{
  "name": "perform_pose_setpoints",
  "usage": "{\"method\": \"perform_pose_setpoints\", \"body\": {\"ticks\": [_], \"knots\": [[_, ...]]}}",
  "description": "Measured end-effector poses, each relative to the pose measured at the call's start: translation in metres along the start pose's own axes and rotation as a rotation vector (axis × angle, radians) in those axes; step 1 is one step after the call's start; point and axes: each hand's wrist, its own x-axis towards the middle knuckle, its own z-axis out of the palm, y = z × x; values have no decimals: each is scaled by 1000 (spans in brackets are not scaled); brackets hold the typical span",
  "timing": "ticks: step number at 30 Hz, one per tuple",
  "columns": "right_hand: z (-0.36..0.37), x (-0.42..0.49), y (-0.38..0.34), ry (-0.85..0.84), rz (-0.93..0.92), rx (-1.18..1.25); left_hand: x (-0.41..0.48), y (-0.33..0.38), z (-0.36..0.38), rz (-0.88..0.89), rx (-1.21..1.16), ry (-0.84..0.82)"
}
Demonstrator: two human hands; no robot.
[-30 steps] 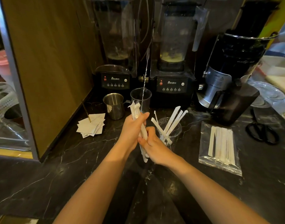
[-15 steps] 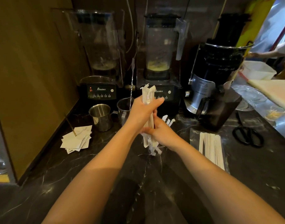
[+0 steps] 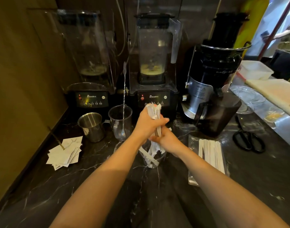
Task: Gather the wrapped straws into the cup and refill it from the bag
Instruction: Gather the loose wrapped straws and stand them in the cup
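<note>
A bundle of white paper-wrapped straws [image 3: 155,111] stands upright in both my hands. My left hand [image 3: 146,123] grips its upper part; my right hand [image 3: 168,139] holds it just below. The bundle's lower ends [image 3: 153,149] reach into a clear plastic cup [image 3: 153,159] on the black marble counter, directly under my hands. To the right lies a clear plastic bag [image 3: 192,177] with several wrapped straws [image 3: 211,153] flat inside it.
Two blenders [image 3: 91,99] [image 3: 155,96] and a black juicer [image 3: 213,89] line the back. A steel pitcher [image 3: 91,126] and a clear jug with a long spoon [image 3: 121,122] stand at the left, near loose paper slips [image 3: 65,153]. Black scissors [image 3: 248,142] lie at the right.
The straws that leaned loose in the cup are now gathered with the ones in my left hand. Both hands have brought the bundle upright over the cup, its ends dipping in.
</note>
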Motion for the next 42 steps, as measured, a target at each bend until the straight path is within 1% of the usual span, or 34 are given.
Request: {"method": "perform_pose_setpoints", "body": {"ticks": [2,5,7,9,12,14,17,21,25,30,35,38,42], "knots": [[1,2,5,29,-5,39,0,-11,0,26,60,15],[5,5,14,52,6,91,-3,-24,-2,27,81,-9],[7,6,18,105,13,110,-5,-28,-1,70,179,-6],[9,6,18,169,-21,93,-9,-29,-1,139,306,-4],[11,5,16,227,-129,12,-13,-30,-2,225,482,-55],[12,3,17,235,-185,-33,-15,-31,-5,265,607,-88],[11,-2,19,238,-216,-156,-15,-34,-10,333,832,-84],[8,-6,17,265,-267,-326,-17,-43,-15,300,1032,-117],[8,-8,18,198,-256,-589,-20,-48,-16,225,1081,-191],[8,-13,19,124,-230,-725,-24,-46,-16,204,1119,-175],[0,-14,15,63,-150,-851,-27,-40,-17,146,1234,-156],[-7,-17,11,89,-141,-873,-25,-35,-16,133,1239,-129],[-21,-22,8,182,-118,-879,-20,-23,-7,205,1217,-79]]}}
